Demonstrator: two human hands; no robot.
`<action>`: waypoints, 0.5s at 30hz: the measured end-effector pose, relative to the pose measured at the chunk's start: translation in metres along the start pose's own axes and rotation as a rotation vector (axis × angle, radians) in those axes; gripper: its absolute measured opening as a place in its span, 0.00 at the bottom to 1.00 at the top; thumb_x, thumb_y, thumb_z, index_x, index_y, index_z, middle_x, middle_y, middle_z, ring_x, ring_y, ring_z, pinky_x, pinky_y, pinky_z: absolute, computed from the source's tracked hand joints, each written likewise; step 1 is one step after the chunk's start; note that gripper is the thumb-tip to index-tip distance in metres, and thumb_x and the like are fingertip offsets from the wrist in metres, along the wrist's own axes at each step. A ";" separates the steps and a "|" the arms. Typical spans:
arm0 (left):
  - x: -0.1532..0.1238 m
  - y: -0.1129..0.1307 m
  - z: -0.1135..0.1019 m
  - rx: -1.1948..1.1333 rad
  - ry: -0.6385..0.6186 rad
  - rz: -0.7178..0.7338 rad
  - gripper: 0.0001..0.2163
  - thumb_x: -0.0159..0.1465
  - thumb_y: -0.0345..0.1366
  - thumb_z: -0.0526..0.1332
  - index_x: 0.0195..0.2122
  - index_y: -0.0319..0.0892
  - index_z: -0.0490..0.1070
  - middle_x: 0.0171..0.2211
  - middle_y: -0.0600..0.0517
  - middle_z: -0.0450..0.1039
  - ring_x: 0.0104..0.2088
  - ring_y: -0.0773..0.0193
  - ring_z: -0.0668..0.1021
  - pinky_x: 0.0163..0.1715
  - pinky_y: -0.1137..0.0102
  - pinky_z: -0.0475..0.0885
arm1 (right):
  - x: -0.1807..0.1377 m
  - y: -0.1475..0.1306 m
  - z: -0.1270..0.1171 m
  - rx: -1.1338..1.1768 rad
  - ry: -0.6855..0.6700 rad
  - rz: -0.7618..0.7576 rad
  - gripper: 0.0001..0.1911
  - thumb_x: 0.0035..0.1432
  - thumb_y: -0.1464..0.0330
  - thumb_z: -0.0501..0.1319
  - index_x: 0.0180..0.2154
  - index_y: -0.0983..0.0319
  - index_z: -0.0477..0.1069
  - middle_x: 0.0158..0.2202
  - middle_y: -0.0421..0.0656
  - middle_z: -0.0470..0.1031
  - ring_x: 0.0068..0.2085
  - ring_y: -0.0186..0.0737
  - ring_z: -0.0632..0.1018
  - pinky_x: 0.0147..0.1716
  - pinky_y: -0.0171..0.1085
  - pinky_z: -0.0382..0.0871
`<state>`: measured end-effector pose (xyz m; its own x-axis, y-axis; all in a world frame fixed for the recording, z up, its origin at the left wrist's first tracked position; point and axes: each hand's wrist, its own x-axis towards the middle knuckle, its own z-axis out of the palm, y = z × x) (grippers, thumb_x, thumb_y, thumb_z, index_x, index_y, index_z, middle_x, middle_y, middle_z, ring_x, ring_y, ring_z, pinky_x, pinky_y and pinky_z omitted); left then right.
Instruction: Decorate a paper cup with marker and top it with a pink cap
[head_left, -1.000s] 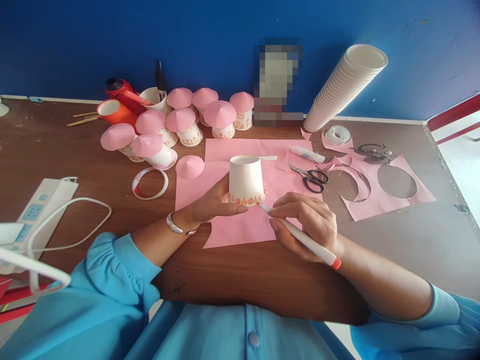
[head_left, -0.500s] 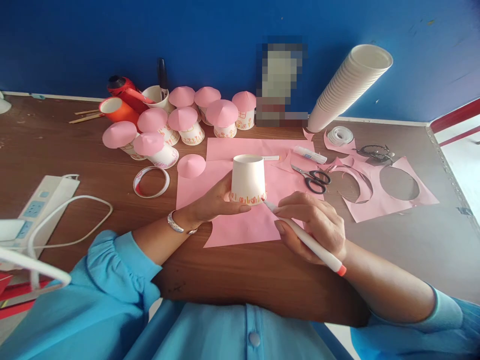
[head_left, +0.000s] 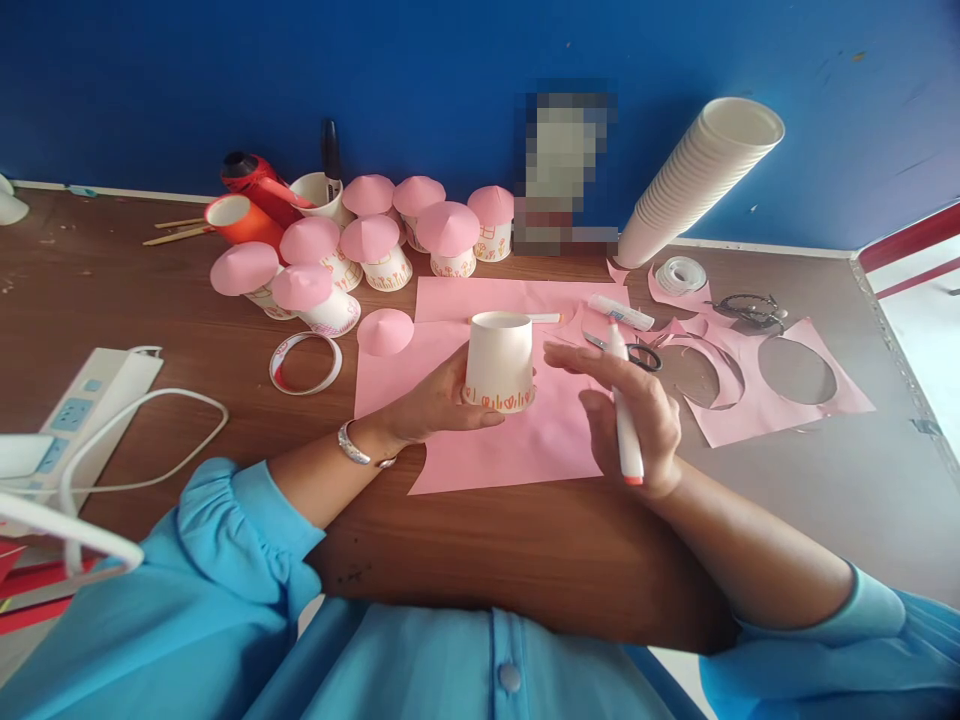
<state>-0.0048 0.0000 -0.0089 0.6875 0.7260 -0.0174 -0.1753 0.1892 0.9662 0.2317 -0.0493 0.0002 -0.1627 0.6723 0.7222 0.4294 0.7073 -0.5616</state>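
Above pink paper [head_left: 510,455], in the head view, the left hand [head_left: 435,400] grips an upside-down white cup [head_left: 499,360]; the right hand [head_left: 651,420] holds a white pen [head_left: 628,430]. Lettering on the black marker [head_left: 331,160] is unreadably small. The pen's tip, at the cup's rim half a second ago, now stands apart. Beyond are eight pink-roofed cups [head_left: 448,229] and one loose cone [head_left: 385,332].

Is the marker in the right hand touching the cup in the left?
Apart: the head view shows pink paper between the marker and the cup.
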 end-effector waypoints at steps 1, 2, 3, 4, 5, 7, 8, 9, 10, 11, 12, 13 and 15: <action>0.000 0.000 0.001 -0.009 0.003 0.003 0.34 0.58 0.43 0.77 0.63 0.45 0.68 0.55 0.41 0.79 0.56 0.45 0.81 0.56 0.52 0.77 | 0.000 0.002 0.001 -0.020 0.032 0.037 0.20 0.75 0.71 0.58 0.64 0.54 0.70 0.49 0.44 0.87 0.46 0.42 0.88 0.47 0.41 0.84; 0.000 0.001 0.002 -0.015 0.011 0.002 0.33 0.58 0.43 0.77 0.62 0.45 0.68 0.55 0.41 0.79 0.56 0.45 0.81 0.56 0.52 0.77 | 0.001 0.004 0.001 -0.027 0.054 0.077 0.19 0.74 0.73 0.58 0.62 0.54 0.71 0.47 0.42 0.87 0.44 0.40 0.88 0.48 0.41 0.84; 0.000 0.002 0.003 -0.018 0.018 -0.002 0.33 0.57 0.42 0.77 0.62 0.45 0.68 0.54 0.41 0.79 0.55 0.46 0.81 0.56 0.52 0.78 | 0.002 0.006 0.001 -0.012 0.053 0.113 0.19 0.73 0.73 0.60 0.61 0.55 0.71 0.48 0.43 0.87 0.46 0.41 0.88 0.49 0.41 0.84; 0.000 0.002 0.003 -0.017 0.023 -0.005 0.32 0.57 0.42 0.77 0.61 0.45 0.69 0.54 0.41 0.79 0.55 0.46 0.82 0.55 0.53 0.78 | 0.003 0.008 0.001 0.020 0.032 0.136 0.20 0.71 0.72 0.63 0.62 0.55 0.70 0.52 0.46 0.85 0.51 0.44 0.87 0.52 0.44 0.83; 0.000 0.003 0.003 -0.015 0.021 -0.008 0.31 0.58 0.42 0.77 0.60 0.45 0.69 0.54 0.41 0.79 0.55 0.46 0.81 0.55 0.53 0.78 | 0.004 0.011 0.002 0.062 -0.005 0.138 0.24 0.69 0.70 0.66 0.64 0.55 0.67 0.59 0.50 0.81 0.58 0.49 0.84 0.55 0.49 0.82; 0.000 0.004 0.003 -0.008 0.002 -0.009 0.28 0.59 0.43 0.76 0.58 0.45 0.72 0.54 0.43 0.79 0.56 0.45 0.81 0.54 0.54 0.79 | 0.006 0.015 0.002 0.150 -0.104 0.085 0.39 0.63 0.64 0.73 0.69 0.55 0.59 0.70 0.57 0.69 0.70 0.57 0.73 0.63 0.59 0.76; 0.000 0.004 0.003 -0.004 -0.010 -0.006 0.27 0.59 0.43 0.76 0.57 0.45 0.73 0.54 0.44 0.80 0.56 0.45 0.81 0.54 0.54 0.79 | 0.006 0.016 0.003 0.180 -0.150 0.045 0.45 0.61 0.62 0.75 0.71 0.55 0.55 0.72 0.58 0.65 0.72 0.59 0.68 0.66 0.62 0.73; 0.000 0.004 0.003 -0.005 -0.024 -0.004 0.26 0.59 0.43 0.76 0.57 0.45 0.73 0.53 0.44 0.80 0.56 0.45 0.81 0.54 0.54 0.79 | 0.007 0.017 0.003 0.189 -0.182 0.008 0.48 0.60 0.61 0.76 0.72 0.54 0.52 0.73 0.58 0.63 0.74 0.60 0.66 0.68 0.64 0.70; -0.001 0.005 0.002 -0.014 -0.039 -0.006 0.27 0.59 0.43 0.76 0.57 0.45 0.74 0.54 0.44 0.80 0.56 0.44 0.81 0.54 0.53 0.79 | 0.007 0.017 0.004 0.184 -0.211 -0.022 0.49 0.60 0.60 0.76 0.72 0.54 0.51 0.73 0.58 0.63 0.74 0.60 0.65 0.69 0.64 0.68; -0.001 0.005 0.002 -0.031 -0.059 -0.015 0.27 0.59 0.42 0.76 0.58 0.45 0.73 0.54 0.43 0.80 0.56 0.44 0.82 0.54 0.53 0.79 | 0.008 0.017 0.005 0.170 -0.235 -0.044 0.49 0.60 0.61 0.75 0.73 0.54 0.51 0.73 0.58 0.63 0.74 0.60 0.65 0.69 0.65 0.67; -0.001 0.005 0.002 -0.056 -0.087 -0.026 0.27 0.59 0.42 0.76 0.58 0.45 0.73 0.55 0.42 0.80 0.56 0.43 0.82 0.54 0.51 0.79 | 0.008 0.017 0.005 0.147 -0.247 -0.060 0.48 0.61 0.61 0.75 0.73 0.54 0.51 0.72 0.58 0.64 0.74 0.59 0.66 0.69 0.65 0.68; -0.001 0.006 0.002 -0.085 -0.120 -0.041 0.27 0.60 0.42 0.76 0.59 0.45 0.73 0.56 0.41 0.79 0.56 0.42 0.82 0.55 0.50 0.79 | 0.008 0.016 0.006 0.120 -0.248 -0.075 0.47 0.61 0.62 0.74 0.72 0.54 0.51 0.71 0.58 0.66 0.73 0.59 0.67 0.68 0.64 0.69; -0.001 0.005 0.002 -0.127 -0.171 -0.072 0.27 0.61 0.43 0.75 0.60 0.45 0.73 0.58 0.39 0.78 0.57 0.41 0.81 0.56 0.47 0.78 | 0.009 0.013 0.006 0.069 -0.217 -0.105 0.44 0.63 0.64 0.73 0.72 0.53 0.52 0.69 0.58 0.69 0.70 0.58 0.72 0.66 0.63 0.72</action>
<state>-0.0046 -0.0012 -0.0032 0.8092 0.5867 -0.0304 -0.2018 0.3262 0.9235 0.2309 -0.0327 -0.0032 -0.3934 0.6201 0.6788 0.3394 0.7841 -0.5196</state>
